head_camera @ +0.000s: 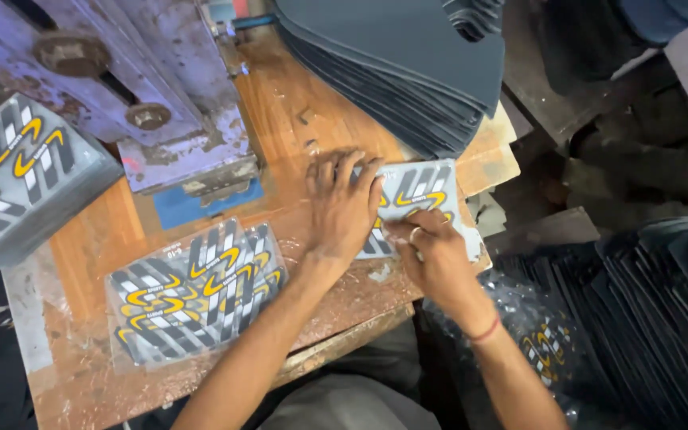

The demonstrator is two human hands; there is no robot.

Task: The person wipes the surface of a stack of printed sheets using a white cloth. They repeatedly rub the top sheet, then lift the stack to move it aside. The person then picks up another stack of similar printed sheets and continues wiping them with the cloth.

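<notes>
Grey printed sheet (420,191), flat, with black, white and yellow stripes, lay on the worn wooden table (296,119) near its right edge. Left hand (345,209) pressed palm-down on the sheet, fingers spread flat, not clenched. Right hand (431,253) pinched the sheet's lower edge with its fingertips, a ring on one finger. A glossy plastic-wrapped pack (197,291) of the same striped pieces sat to the left, well apart from the hands. Dark, smooth foam stack (408,64) overhung the table's far side, just beyond the sheet. Purple metal press (153,95), chipped and rusty, filled the far left corner. Bare scuffed wood stayed open between pack and hands; the near edge was rough and splintered.
</notes>
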